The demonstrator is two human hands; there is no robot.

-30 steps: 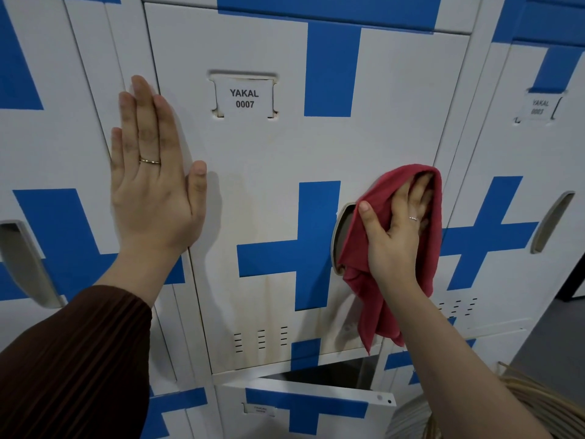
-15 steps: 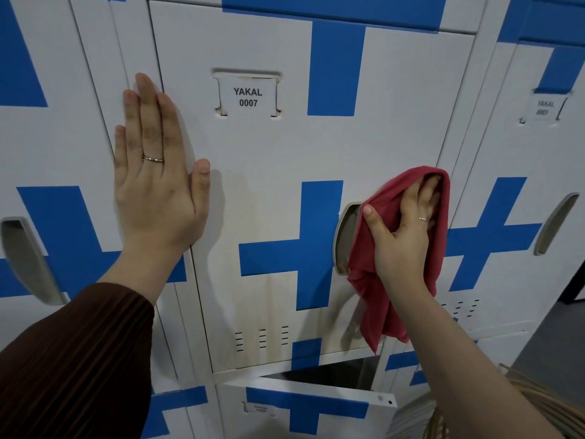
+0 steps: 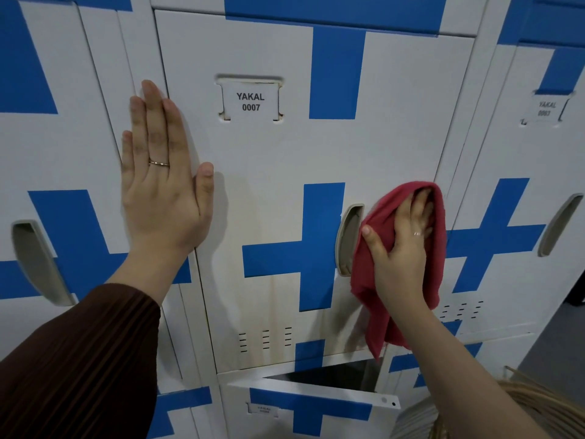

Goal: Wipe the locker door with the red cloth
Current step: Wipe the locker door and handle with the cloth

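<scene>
The white locker door (image 3: 272, 160) with blue cross markings carries a label reading YAKAL 0007 (image 3: 250, 102). Brownish streaks run down its lower half. My right hand (image 3: 400, 251) presses the red cloth (image 3: 375, 324) flat against the door's right edge, just right of the recessed handle (image 3: 348, 236). A fold of cloth covers my fingertips and the rest hangs below my wrist. My left hand (image 3: 161, 191) lies flat, fingers straight, on the door's left edge and the frame beside it.
More white and blue lockers stand to the left (image 3: 63, 160) and right (image 3: 512, 160). Below, a lower locker door (image 3: 310, 403) hangs tilted open with a dark gap above it. A pale woven object (image 3: 522, 403) sits at the bottom right.
My right hand has slid the red cloth a little to the right, uncovering more of the handle recess. My left hand stays flat in the same spot.
</scene>
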